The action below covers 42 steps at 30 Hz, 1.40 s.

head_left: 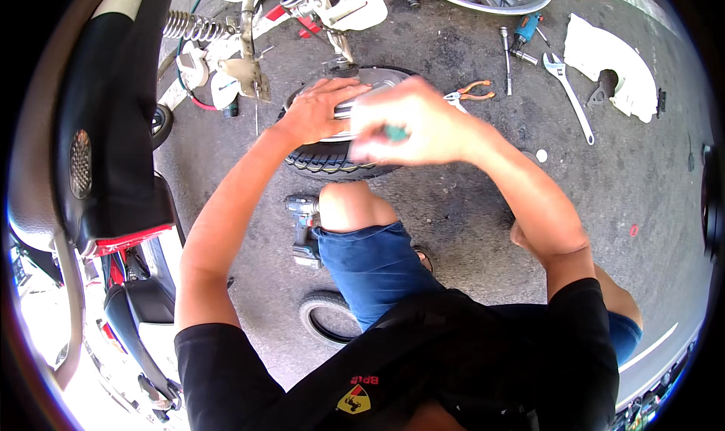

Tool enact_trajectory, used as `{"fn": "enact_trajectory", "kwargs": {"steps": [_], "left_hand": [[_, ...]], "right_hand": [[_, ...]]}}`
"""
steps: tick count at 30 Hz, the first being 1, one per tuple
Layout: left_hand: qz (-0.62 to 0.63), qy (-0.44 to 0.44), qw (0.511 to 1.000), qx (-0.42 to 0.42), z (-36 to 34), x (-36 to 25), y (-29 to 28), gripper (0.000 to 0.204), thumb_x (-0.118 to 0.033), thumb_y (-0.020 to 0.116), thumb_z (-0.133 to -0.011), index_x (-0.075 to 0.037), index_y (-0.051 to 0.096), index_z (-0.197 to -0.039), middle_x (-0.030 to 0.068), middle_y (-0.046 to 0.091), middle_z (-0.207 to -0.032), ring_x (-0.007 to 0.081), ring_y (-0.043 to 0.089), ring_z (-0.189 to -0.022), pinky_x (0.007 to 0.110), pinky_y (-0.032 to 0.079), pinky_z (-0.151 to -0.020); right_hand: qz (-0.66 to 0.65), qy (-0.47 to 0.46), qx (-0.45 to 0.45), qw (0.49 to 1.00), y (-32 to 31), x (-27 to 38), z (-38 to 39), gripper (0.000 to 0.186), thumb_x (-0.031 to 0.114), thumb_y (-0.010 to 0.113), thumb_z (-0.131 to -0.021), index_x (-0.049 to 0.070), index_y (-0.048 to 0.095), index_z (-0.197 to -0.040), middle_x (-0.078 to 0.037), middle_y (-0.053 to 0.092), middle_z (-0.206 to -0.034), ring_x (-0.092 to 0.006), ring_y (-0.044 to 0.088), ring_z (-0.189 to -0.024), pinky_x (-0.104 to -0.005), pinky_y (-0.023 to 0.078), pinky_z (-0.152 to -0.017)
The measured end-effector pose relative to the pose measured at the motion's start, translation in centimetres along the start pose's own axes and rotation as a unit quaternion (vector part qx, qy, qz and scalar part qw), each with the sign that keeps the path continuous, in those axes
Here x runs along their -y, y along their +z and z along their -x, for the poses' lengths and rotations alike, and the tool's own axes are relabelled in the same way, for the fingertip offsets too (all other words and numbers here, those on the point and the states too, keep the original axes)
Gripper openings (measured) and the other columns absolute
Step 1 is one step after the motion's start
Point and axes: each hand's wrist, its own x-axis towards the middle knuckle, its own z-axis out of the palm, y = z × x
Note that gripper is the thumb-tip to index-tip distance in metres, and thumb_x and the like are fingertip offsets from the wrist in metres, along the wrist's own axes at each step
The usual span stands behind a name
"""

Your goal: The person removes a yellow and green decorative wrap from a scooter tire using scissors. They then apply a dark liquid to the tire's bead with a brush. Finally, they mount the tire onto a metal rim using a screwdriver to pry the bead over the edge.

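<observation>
A small wheel with a black treaded tyre (332,163) lies on its side in front of my knee, its silver rim (381,78) facing up. My left hand (321,110) lies flat on the rim, fingers stretched out across it. Over the wheel's right side my right hand (411,125) is closed and smeared by motion. A bit of a green thing (395,133) shows in its grip; the rest is hidden, so its kind cannot be told. The right hand covers part of the rim and tyre.
Orange-handled pliers (476,91), an adjustable wrench (568,95), a socket wrench (507,61) and a blue air tool (527,35) lie on the right. A metal basin (521,1) stands beyond. A cordless impact driver (303,231) and loose tyre (326,318) are near my leg; a motorcycle (113,129) stands left.
</observation>
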Motion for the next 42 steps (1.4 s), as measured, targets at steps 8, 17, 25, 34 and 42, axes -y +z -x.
{"fn": "enact_trajectory", "kwargs": {"steps": [8, 17, 25, 34, 42], "left_hand": [[-0.019, -0.039, 0.999, -0.004, -0.6, -1.6, -0.1, 0.065, -0.048, 0.07, -0.077, -0.026, 0.051, -0.136, 0.0055, 0.049, -0.139, 0.0311, 0.046, -0.127, 0.045, 0.036, -0.108], [-0.014, -0.047, 0.999, -0.018, -1.0, -0.7, 0.0, 0.065, -0.044, 0.072, -0.074, -0.025, 0.053, -0.134, 0.0032, 0.051, -0.138, 0.0308, 0.049, -0.125, 0.044, 0.039, -0.107], [-0.012, -0.047, 0.998, -0.031, -1.0, -0.4, 0.1, 0.064, -0.046, 0.071, -0.074, -0.024, 0.055, -0.132, 0.0037, 0.052, -0.136, 0.0306, 0.051, -0.123, 0.045, 0.041, -0.104], [0.01, -0.072, 0.992, -0.103, -0.2, -1.0, -0.1, 0.059, -0.042, 0.078, -0.067, -0.019, 0.064, -0.12, 0.003, 0.061, -0.126, 0.0277, 0.059, -0.113, 0.041, 0.047, -0.097], [-0.021, -0.042, 0.967, -0.252, 0.0, -2.8, 0.7, 0.048, -0.039, 0.081, -0.063, -0.01, 0.071, -0.1, 0.0048, 0.069, -0.107, 0.0261, 0.066, -0.095, 0.038, 0.05, -0.088]], "right_hand": [[-0.167, 0.066, -0.42, 0.89, -4.9, 2.5, -1.8, 0.014, 0.013, 0.064, -0.092, 0.001, 0.056, -0.089, -0.002, 0.051, -0.066, -0.008, 0.046, -0.055, -0.0269, 0.041, -0.053], [-0.175, 0.079, -0.575, 0.795, -1.1, 1.7, 6.3, 0.012, 0.012, 0.059, -0.095, 0.006, 0.048, -0.092, -0.002, 0.045, -0.068, -0.0123, 0.046, -0.061, -0.0327, 0.043, -0.062], [-0.201, 0.106, -0.581, 0.781, -1.0, 2.3, 8.8, 0.015, 0.009, 0.064, -0.091, 0.004, 0.049, -0.093, -0.003, 0.05, -0.073, -0.0126, 0.05, -0.061, -0.0357, 0.048, -0.067], [-0.216, 0.151, -0.557, 0.788, -1.4, 1.8, 9.5, 0.012, 0.001, 0.058, -0.092, 0.005, 0.047, -0.092, -0.004, 0.048, -0.076, -0.0147, 0.049, -0.062, -0.0392, 0.048, -0.07], [-0.141, 0.102, -0.566, 0.806, 0.0, 3.9, 9.1, 0.015, 0.003, 0.058, -0.092, 0.005, 0.044, -0.093, -0.007, 0.05, -0.076, -0.0161, 0.052, -0.062, -0.0372, 0.048, -0.066]]}}
